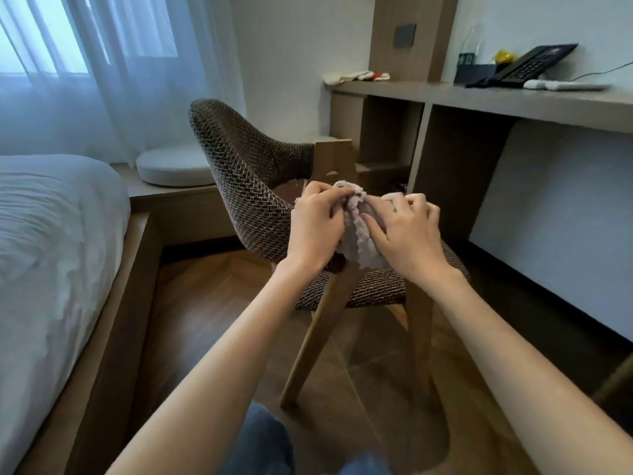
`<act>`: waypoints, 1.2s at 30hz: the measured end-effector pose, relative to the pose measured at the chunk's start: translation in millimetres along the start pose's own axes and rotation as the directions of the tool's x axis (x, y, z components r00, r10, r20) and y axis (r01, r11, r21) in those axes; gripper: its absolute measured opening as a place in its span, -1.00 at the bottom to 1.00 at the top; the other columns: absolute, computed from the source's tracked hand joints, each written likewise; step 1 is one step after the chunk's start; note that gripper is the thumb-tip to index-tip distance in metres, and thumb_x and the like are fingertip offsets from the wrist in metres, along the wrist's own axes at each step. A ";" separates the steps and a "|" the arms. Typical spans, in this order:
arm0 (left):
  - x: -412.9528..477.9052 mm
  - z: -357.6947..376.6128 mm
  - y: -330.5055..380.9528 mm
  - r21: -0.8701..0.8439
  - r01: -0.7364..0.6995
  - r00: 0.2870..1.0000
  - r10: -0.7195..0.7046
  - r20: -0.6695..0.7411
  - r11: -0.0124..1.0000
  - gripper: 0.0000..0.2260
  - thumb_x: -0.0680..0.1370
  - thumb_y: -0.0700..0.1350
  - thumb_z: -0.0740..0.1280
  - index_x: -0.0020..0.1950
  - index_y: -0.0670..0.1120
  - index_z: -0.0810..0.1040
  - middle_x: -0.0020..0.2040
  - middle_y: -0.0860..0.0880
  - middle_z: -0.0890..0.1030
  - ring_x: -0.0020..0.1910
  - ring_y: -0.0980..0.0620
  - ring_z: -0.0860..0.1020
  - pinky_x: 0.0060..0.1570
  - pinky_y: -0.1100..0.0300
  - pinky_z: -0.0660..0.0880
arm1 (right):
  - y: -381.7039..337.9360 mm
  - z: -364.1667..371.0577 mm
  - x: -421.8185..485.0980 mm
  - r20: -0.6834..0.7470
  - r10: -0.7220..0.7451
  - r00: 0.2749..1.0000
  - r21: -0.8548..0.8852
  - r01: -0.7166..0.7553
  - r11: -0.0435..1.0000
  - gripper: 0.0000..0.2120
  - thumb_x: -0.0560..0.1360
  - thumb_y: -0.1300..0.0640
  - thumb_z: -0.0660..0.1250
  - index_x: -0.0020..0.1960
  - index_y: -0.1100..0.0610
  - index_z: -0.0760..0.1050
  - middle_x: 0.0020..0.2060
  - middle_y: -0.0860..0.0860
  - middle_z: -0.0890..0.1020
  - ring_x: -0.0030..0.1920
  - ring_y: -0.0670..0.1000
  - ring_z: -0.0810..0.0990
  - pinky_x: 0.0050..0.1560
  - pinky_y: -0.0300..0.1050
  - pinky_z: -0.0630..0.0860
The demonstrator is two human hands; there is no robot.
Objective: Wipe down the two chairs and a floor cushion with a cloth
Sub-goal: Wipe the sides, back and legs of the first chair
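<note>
A brown woven chair (239, 186) with wooden legs stands in front of me, its curved back to the left and its seat partly behind my hands. Above the seat I hold a fluffy grey cloth (359, 234) bunched between both hands. My left hand (317, 224) pinches its upper left part. My right hand (407, 231) grips its right side, fingers curled over the fabric. A round white floor cushion (174, 168) lies on the raised wooden platform behind the chair, under the curtain. Only one chair is in view.
A bed (51, 248) with white bedding fills the left side. A wooden desk shelf (513, 97) runs along the right wall, carrying a black telephone (534, 65), a remote and small items. Wooden flooring (212, 303) lies around the chair legs. My knees show at the bottom.
</note>
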State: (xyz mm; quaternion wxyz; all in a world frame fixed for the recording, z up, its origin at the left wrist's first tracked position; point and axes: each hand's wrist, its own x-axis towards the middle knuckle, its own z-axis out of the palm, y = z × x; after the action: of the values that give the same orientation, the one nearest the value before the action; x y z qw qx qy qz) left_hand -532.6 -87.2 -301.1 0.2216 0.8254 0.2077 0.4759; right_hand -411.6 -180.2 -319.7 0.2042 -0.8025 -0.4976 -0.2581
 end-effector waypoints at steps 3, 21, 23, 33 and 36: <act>-0.7 13.2 4.2 -0.066 -0.032 0.999 0.034 0.030 0.997 -0.74 0.56 -0.24 0.30 0.20 -0.04 0.63 0.03 -0.03 0.54 0.04 0.05 0.51 0.07 0.17 0.49 | 23.2 1.2 -8.7 -0.087 -0.015 0.996 0.047 0.019 0.999 -0.64 0.63 -0.08 0.07 0.35 -0.01 0.41 0.18 0.04 0.53 0.19 0.11 0.40 0.17 0.06 0.32; 17.9 -70.4 -43.8 0.227 -0.069 0.997 0.072 -0.007 0.972 -0.73 0.55 -0.28 0.28 0.20 -0.10 0.63 0.02 -0.07 0.49 -0.05 0.03 0.49 -0.02 0.26 0.42 | -89.4 25.0 31.4 0.025 -0.164 0.986 0.274 0.151 0.950 -0.65 0.65 0.01 0.06 0.30 0.14 0.45 0.22 0.08 0.52 0.16 0.13 0.46 0.15 0.03 0.41; 25.3 -86.2 -56.1 0.232 -0.035 0.996 0.054 -0.076 0.972 -0.73 0.55 -0.28 0.29 0.20 -0.08 0.62 0.02 -0.04 0.49 -0.09 0.12 0.45 -0.05 0.39 0.36 | -109.5 30.6 46.3 0.025 -0.161 0.987 0.360 0.141 0.922 -0.62 0.65 0.02 0.05 0.39 0.13 0.38 0.29 0.08 0.48 0.22 0.13 0.43 0.20 0.03 0.40; 60.1 -90.3 -91.3 0.036 -0.066 0.957 0.073 -0.282 0.997 -0.76 0.57 -0.24 0.31 0.22 -0.09 0.60 0.04 0.03 0.45 -0.03 0.22 0.45 -0.03 0.29 0.53 | -135.0 53.2 96.6 -0.036 -0.039 0.999 0.656 0.053 0.753 -0.62 0.62 -0.01 0.02 0.29 0.11 0.46 0.07 0.01 0.55 0.06 0.02 0.52 0.05 -0.02 0.46; 62.3 -93.4 -92.9 0.012 -0.021 0.967 0.023 -0.255 1.000 -0.76 0.56 -0.28 0.31 0.20 -0.13 0.61 0.03 0.03 0.44 -0.03 0.22 0.44 -0.01 0.34 0.49 | -139.8 48.6 93.3 0.026 -0.040 0.999 0.630 0.015 0.777 -0.65 0.62 -0.03 0.01 0.29 0.10 0.37 0.03 -0.05 0.45 -0.01 -0.03 0.48 -0.04 -0.13 0.41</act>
State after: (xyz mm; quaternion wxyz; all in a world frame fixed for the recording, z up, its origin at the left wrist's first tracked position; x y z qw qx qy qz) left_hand -598.2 38.8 -268.3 0.1840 0.7606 0.2273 0.5796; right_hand -493.1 -28.1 -290.2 0.4474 -0.6857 -0.5705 -0.0651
